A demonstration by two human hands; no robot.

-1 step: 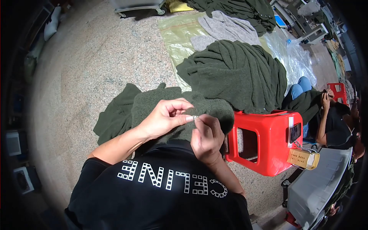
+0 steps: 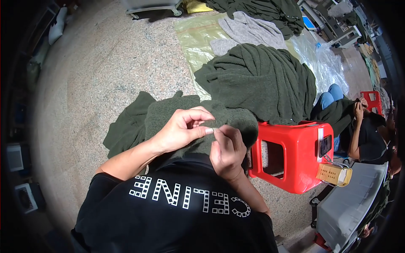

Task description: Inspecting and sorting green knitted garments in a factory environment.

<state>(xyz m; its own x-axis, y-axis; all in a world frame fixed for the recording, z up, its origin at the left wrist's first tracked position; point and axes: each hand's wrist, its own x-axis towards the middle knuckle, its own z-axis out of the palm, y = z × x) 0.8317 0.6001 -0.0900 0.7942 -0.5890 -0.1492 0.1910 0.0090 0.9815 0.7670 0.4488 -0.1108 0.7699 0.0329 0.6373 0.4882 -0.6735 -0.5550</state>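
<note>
A dark green knitted garment [image 2: 171, 114] lies bunched across my lap. My left hand [image 2: 182, 133] pinches a small fold of it between thumb and fingers. Close beside that fold, my right hand [image 2: 228, 147] is closed, with its thumb and fingertips pressed together. Whatever the right fingertips hold is too small to make out; a tiny pale spot shows between the two hands.
A red plastic stool [image 2: 291, 147] stands to my right, bearing a phone [image 2: 325, 146] and a small yellow box [image 2: 333, 175]. Ahead, a green garment pile [image 2: 261, 84] lies near grey knitwear [image 2: 253, 31]. A grey bin [image 2: 350, 202] and a seated co-worker [image 2: 367, 135] are farther right.
The small shiny bit between my fingertips shows less now. Both hands stay almost where they were.
</note>
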